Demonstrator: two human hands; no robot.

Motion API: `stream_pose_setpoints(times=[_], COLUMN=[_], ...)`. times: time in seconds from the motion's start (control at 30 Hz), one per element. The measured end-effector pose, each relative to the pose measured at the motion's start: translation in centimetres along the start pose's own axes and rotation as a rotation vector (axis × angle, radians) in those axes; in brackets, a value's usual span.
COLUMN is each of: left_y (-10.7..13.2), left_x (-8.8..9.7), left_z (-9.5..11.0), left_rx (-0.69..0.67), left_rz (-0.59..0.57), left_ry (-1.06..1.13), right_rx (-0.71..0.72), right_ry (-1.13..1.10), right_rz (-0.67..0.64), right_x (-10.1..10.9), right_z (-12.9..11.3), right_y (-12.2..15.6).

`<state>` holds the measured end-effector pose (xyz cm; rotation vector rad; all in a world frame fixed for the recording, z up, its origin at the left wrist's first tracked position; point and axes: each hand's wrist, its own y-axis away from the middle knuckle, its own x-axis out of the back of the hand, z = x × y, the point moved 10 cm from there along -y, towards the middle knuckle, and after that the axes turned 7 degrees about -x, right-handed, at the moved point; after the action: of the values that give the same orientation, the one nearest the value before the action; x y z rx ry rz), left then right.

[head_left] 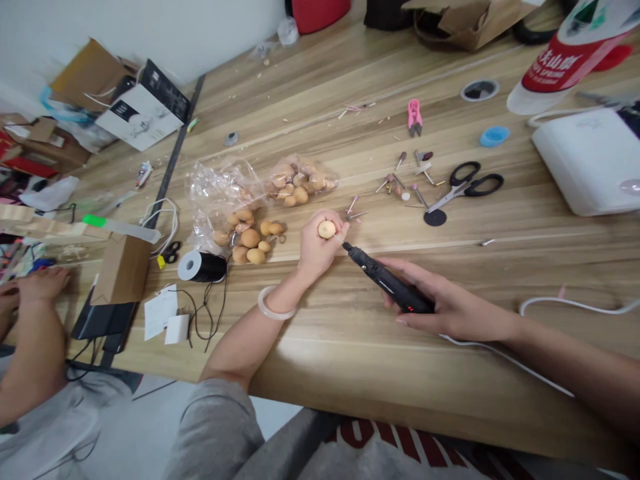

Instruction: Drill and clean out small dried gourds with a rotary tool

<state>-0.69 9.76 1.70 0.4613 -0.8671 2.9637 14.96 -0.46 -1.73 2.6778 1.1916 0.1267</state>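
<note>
My left hand [317, 248] is closed around a small pale gourd [327, 230], whose round end faces up between the fingers. In my right hand [445, 300] lies a black rotary tool [387, 280] with small red lights and a white cord. Its thin bit points at the gourd and reaches its edge; whether it touches cannot be made out. Left of the hands, several small gourds [250, 238] lie beside an open clear plastic bag [220, 190]. Another plastic bag [305, 177] holds more gourds. Just beyond my left hand are loose grinding bits [353, 205].
Black-handled scissors [465, 185], a black disc [435, 217], pink cutters [415, 119] and a blue cap [494, 136] lie ahead. A white box-shaped device [587, 160] and a bottle [560, 60] stand right. A thread spool [203, 267] is left, near a co-worker's hand [44, 283].
</note>
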Motion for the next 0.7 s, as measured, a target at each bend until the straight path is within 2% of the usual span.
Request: stream_pose_setpoints(times=[0.2, 0.47, 0.7], left_y=[0.0, 1.4, 1.5], left_x=[-0.3, -1.9, -2.2], left_z=[-0.2, -3.0, -3.0], left_rx=[0.064, 0.408, 0.447], left_rz=[0.006, 0.014, 0.008], left_ry=[0.051, 0.374, 0.412], right_rx=[-0.003, 0.008, 0.004], right_ry=[0.009, 0.022, 0.027], right_rz=[0.008, 0.034, 0.037], right_x=[0.0, 0.3, 0.3], right_z=[0.1, 0.1, 0.0], right_y=[-0.1, -0.1, -0.2])
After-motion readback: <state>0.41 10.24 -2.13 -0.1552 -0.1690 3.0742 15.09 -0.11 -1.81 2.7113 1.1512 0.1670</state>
